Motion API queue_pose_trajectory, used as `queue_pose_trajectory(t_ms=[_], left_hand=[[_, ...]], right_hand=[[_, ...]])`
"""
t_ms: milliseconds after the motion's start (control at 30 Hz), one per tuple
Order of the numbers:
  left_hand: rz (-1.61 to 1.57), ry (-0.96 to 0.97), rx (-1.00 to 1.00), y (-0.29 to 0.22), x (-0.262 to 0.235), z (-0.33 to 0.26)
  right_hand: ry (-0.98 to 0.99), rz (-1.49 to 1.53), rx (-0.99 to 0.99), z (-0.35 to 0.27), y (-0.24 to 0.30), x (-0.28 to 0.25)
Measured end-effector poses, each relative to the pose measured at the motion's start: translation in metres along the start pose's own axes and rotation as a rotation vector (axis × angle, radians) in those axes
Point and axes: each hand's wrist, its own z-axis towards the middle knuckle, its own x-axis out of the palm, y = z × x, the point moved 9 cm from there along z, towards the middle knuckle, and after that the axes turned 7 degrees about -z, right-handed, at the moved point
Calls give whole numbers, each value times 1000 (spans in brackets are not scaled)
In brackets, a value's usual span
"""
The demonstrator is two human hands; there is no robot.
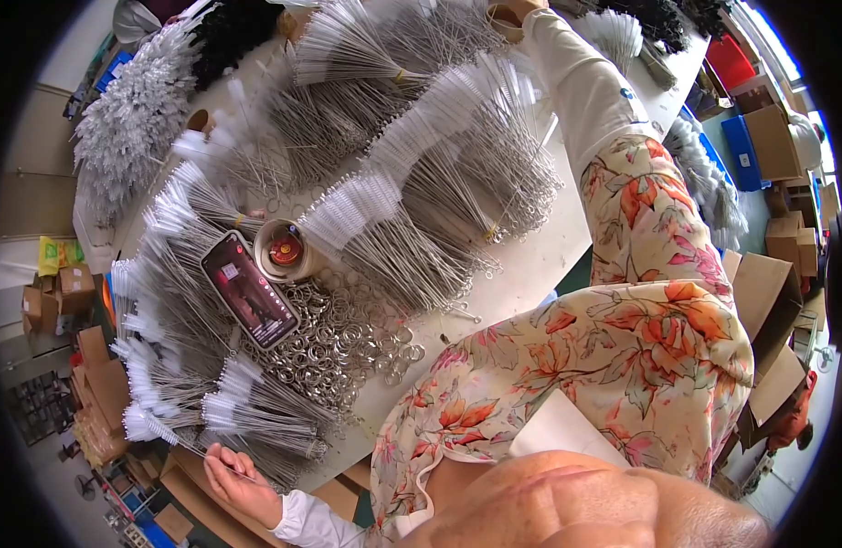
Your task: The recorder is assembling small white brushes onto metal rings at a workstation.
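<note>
My left hand (241, 482) sits at the lower left, off the table's edge, pinching the thin wire stem of a white-tipped tube brush (156, 426). That brush lies against several bundles of similar wire brushes (256, 411). My right arm, in a white sleeve, stretches across the white table (540, 265) to its far side. My right hand (529, 7) is mostly cut off at the top edge, next to a brown cardboard ring (503, 20). Its grip is hidden. A heap of metal split rings (343, 342) lies between the bundles.
A phone (249, 289) with a lit screen rests on the rings beside a small round cup (285, 248) holding something red. Fanned brush bundles (439, 155) cover most of the table. Cardboard boxes (768, 292), blue bins (741, 151) and a red bin (730, 60) stand around it.
</note>
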Motion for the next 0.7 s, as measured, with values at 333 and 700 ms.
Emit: queue_pose_trajectory(t_ms=[333,700], left_hand=[[35,-34,0,1,-4,-1],[6,-90,7,6,-8,-13]], right_hand=[[-56,45,-240,14,34,26],[254,-103,-664,-69,152,43]])
